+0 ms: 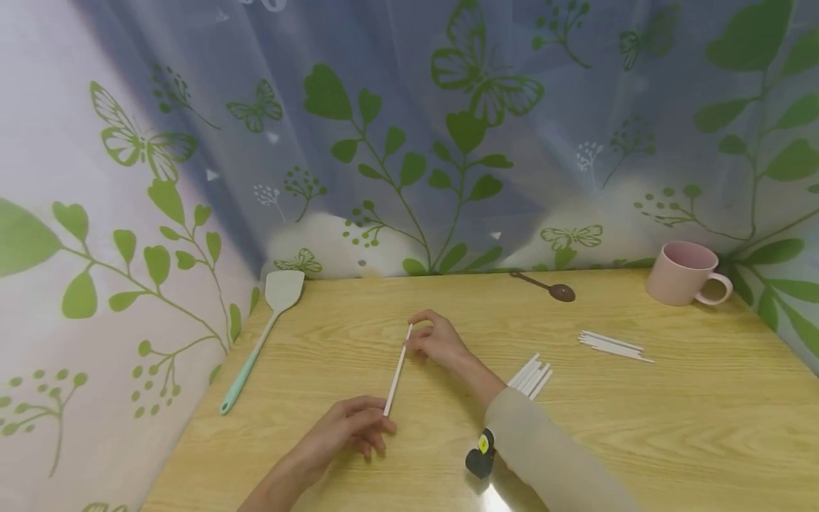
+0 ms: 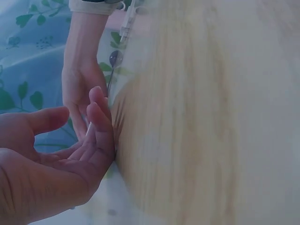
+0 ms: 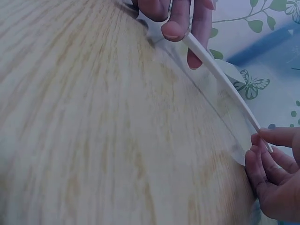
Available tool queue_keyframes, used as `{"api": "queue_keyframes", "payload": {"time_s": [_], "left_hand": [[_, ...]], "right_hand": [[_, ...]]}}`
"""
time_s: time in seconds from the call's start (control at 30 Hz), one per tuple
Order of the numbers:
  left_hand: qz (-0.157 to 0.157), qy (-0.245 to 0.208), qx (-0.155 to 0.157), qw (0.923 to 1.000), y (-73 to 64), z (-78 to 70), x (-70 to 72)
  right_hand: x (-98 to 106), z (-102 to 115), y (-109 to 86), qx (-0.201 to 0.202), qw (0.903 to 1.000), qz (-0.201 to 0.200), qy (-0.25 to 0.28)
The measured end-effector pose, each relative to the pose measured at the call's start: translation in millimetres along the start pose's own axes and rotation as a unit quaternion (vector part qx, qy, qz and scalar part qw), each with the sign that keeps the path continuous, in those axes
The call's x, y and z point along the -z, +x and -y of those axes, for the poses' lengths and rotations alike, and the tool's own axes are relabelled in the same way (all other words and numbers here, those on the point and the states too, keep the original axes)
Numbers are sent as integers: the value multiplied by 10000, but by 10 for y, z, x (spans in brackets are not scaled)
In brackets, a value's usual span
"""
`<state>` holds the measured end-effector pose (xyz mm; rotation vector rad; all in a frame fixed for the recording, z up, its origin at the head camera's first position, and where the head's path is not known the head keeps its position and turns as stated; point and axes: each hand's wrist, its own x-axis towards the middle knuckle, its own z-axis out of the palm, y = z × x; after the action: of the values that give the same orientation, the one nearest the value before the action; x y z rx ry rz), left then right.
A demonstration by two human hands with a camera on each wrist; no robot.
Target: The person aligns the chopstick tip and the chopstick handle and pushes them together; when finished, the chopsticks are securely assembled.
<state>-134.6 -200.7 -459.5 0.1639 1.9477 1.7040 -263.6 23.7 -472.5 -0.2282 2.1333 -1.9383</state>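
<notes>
A thin white stick (image 1: 398, 373) slants between the two hands in the head view. My right hand (image 1: 438, 340) pinches its far end with thumb and fingers, also seen on the right hand (image 3: 276, 173) in the right wrist view. The stick's near end touches the fingers of my left hand (image 1: 348, 430). In the left wrist view the left hand's thumb (image 2: 50, 120) stands apart from its loosely bent fingers, and they hide most of the stick. Several white sticks (image 1: 531, 375) lie by the right forearm, partly covered by it.
Another bunch of white sticks (image 1: 614, 346) lies farther right. A brown spoon (image 1: 550, 288) and a pink mug (image 1: 683, 274) stand toward the back. At the left lies a spatula (image 1: 259, 348) with a mint handle. A patterned curtain (image 1: 409, 142) hangs behind the wooden table (image 1: 691, 427).
</notes>
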Motion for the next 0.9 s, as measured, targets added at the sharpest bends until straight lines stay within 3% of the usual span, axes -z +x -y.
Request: {"api": "queue_keyframes", "payload": {"time_s": [0.9], "left_hand": [[70, -359, 31, 9993, -19, 50, 24]], "right_hand": [[-50, 9, -11, 11, 9987, -122, -496]]}}
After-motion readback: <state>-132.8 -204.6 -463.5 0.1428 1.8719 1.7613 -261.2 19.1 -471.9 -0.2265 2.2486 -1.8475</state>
